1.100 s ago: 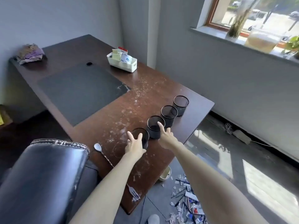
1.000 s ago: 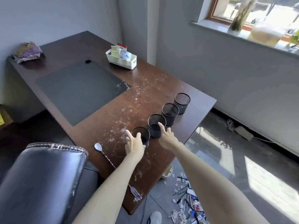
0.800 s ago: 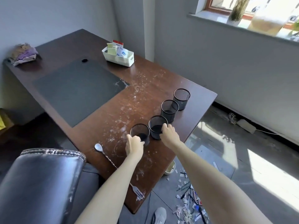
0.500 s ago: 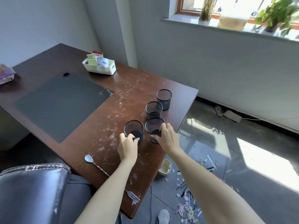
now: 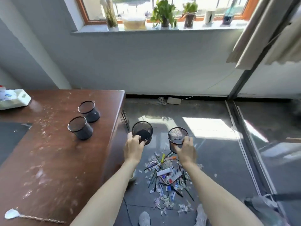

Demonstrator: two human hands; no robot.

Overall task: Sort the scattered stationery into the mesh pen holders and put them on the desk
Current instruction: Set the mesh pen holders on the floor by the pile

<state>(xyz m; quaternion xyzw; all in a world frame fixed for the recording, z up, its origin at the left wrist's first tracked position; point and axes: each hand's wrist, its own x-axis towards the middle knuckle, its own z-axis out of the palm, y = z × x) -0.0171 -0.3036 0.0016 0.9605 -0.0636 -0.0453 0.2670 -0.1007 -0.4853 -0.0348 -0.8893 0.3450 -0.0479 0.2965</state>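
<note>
Floor (image 5: 211, 160): grey and glossy, with sun patches, lying right of the desk and below the window wall.
Desk (image 5: 53, 160): dark brown wood, its top flecked with pale scraps, filling the left of the view.
Window sill (image 5: 154, 30): carried potted plants and jars along the top of the view.
Desk mat (image 5: 9, 137): dark, lying flat at the desk's left edge of view.
Stationery pile (image 5: 167, 175): pens, small packets and paper bits heaped on the floor, under and between the two forearms.
White tray (image 5: 14, 99): sat at the desk's far left corner, holding small packets.
Desk holders: two black mesh pen holders, the nearer one (image 5: 80, 128) and the farther one (image 5: 88, 110), stood upright just beside each other on the desk.
Left holder (image 5: 142, 132): black mesh, held in the air past the desk's edge, above the floor.
Right holder (image 5: 177, 137): black mesh, likewise off the desk, above the pile.
Left hand (image 5: 133, 148): fingers curled round the left holder's near rim.
Right hand (image 5: 187, 150): wrapped round the right holder's wall.
Spoon (image 5: 12, 214): lay on the desk's near left corner.
</note>
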